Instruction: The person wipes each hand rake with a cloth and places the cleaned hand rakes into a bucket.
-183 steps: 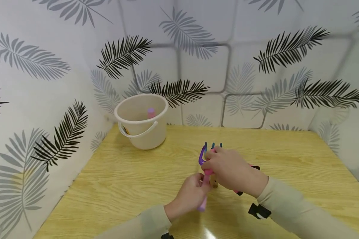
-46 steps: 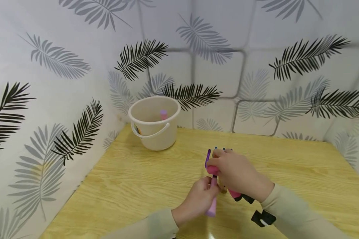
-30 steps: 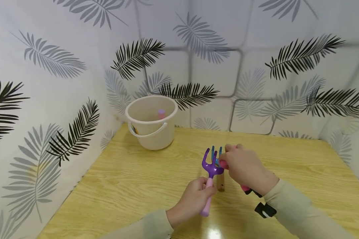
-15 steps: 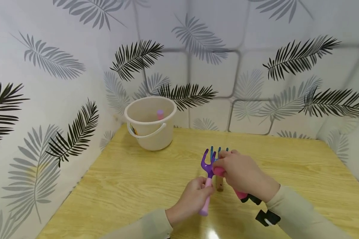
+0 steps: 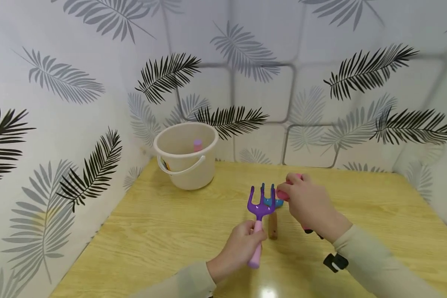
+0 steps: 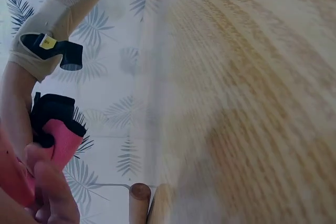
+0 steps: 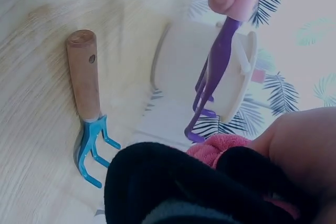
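My left hand (image 5: 238, 249) grips the pink handle of a purple three-tined hand rake (image 5: 260, 210), held tines-up over the table. In the right wrist view the purple rake (image 7: 219, 56) shows side-on, its tines bent at the tips. My right hand (image 5: 313, 205) pinches a bunched pink cloth (image 5: 283, 194) just right of the tines. The cloth looks like terry in the right wrist view, and black parts hang at its lower end (image 6: 55, 114). Behind the purple rake, a blue hand rake (image 7: 86, 87) with a wooden handle lies on the table.
A cream bucket (image 5: 193, 171) with a white handle stands at the back left, a pink-and-lilac handle end (image 5: 198, 145) showing inside it. The wood-grain table (image 5: 164, 231) meets a leaf-patterned wall covering (image 5: 257, 95) behind and at the left.
My right hand with the pink cloth has moved over the purple rake's tines and now sits off to their right. The purple rake has turned, its tines now in full view.
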Motion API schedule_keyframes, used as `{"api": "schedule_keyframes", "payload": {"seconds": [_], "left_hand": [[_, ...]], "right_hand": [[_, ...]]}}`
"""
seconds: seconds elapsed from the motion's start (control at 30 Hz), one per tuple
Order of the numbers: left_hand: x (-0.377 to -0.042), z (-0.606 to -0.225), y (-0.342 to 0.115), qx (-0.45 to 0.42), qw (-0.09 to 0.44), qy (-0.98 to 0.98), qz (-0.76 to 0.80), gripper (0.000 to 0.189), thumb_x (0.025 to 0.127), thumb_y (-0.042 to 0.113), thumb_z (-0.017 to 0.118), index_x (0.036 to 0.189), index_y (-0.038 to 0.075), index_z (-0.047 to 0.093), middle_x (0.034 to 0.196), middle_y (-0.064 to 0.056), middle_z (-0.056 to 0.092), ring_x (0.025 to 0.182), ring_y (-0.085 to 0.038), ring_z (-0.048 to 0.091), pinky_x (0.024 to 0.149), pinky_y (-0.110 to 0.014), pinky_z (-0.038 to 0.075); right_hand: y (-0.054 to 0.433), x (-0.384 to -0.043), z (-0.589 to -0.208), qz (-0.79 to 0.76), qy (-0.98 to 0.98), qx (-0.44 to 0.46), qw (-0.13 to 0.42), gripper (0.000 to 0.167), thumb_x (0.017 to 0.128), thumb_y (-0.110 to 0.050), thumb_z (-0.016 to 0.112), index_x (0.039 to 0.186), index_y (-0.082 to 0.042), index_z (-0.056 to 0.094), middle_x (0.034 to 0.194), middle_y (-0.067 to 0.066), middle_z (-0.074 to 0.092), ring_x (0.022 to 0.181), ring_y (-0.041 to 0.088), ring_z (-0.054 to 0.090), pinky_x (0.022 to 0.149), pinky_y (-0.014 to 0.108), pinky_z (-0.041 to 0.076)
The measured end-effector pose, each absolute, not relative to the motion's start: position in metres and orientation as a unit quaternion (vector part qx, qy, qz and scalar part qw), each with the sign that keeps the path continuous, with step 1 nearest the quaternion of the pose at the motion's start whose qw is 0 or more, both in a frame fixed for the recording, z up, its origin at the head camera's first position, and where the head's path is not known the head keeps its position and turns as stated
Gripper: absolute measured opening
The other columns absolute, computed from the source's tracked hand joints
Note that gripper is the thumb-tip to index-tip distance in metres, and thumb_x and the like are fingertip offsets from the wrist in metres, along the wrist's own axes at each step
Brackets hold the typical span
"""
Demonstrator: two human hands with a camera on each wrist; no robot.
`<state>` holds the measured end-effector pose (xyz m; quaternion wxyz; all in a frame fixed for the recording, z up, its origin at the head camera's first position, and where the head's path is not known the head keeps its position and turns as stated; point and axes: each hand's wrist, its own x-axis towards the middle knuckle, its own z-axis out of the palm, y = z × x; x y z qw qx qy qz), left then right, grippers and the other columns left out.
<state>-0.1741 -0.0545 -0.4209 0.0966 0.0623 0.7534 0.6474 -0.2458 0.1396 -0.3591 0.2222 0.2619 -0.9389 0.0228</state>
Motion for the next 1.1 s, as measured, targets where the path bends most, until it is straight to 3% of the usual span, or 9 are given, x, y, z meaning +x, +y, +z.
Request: {"api": "schedule_keyframes", "payload": {"seconds": [0.2, 0.37, 0.63, 0.83, 1.1], "left_hand": [[-0.18, -0.416, -0.055, 0.058, 0.132, 0.687, 0.712, 0.023, 0.095, 0.011, 0.056, 0.114, -0.001, 0.052, 0.067, -0.007, 0.061, 0.046, -0.014, 0.056, 0.043, -0.026, 0.05], [-0.187, -0.412, -0.056, 0.045, 0.099, 0.714, 0.692, 0.033, 0.096, 0.017, 0.059, 0.119, -0.006, 0.056, 0.068, -0.004, 0.059, 0.053, -0.011, 0.053, 0.044, -0.022, 0.044], [-0.191, -0.41, -0.061, 0.032, 0.072, 0.721, 0.689, 0.033, 0.099, 0.021, 0.045, 0.114, -0.003, 0.062, 0.069, -0.004, 0.061, 0.053, -0.012, 0.051, 0.042, -0.022, 0.04], [-0.191, -0.406, -0.062, 0.039, 0.073, 0.721, 0.688, 0.039, 0.098, 0.021, 0.057, 0.128, -0.004, 0.055, 0.081, -0.009, 0.068, 0.064, -0.016, 0.06, 0.048, -0.023, 0.048], [-0.193, -0.41, -0.064, 0.033, 0.058, 0.743, 0.666, 0.037, 0.09, 0.019, 0.069, 0.12, 0.001, 0.058, 0.081, -0.004, 0.065, 0.061, -0.012, 0.059, 0.052, -0.022, 0.049]], "right_hand": [[0.142, -0.241, -0.354, 0.064, -0.938, 0.275, 0.201, 0.026, 0.082, -0.01, 0.078, 0.105, -0.02, 0.077, 0.1, 0.003, 0.063, 0.081, 0.028, 0.058, 0.053, 0.041, 0.055], [0.139, -0.236, -0.35, 0.093, -0.934, 0.293, 0.184, 0.023, 0.085, -0.012, 0.077, 0.107, -0.021, 0.077, 0.104, 0.001, 0.066, 0.084, 0.024, 0.06, 0.059, 0.04, 0.056], [0.139, -0.23, -0.343, 0.103, -0.929, 0.304, 0.185, 0.025, 0.085, -0.011, 0.076, 0.108, -0.02, 0.076, 0.106, 0.003, 0.066, 0.087, 0.024, 0.061, 0.061, 0.04, 0.056], [0.137, -0.23, -0.339, 0.115, -0.92, 0.313, 0.205, 0.028, 0.084, -0.01, 0.076, 0.109, -0.02, 0.075, 0.109, 0.006, 0.067, 0.09, 0.026, 0.061, 0.065, 0.043, 0.057], [0.134, -0.227, -0.34, 0.125, -0.915, 0.312, 0.223, 0.033, 0.082, -0.009, 0.076, 0.111, -0.023, 0.075, 0.11, 0.003, 0.066, 0.09, 0.024, 0.061, 0.064, 0.041, 0.057]]}}
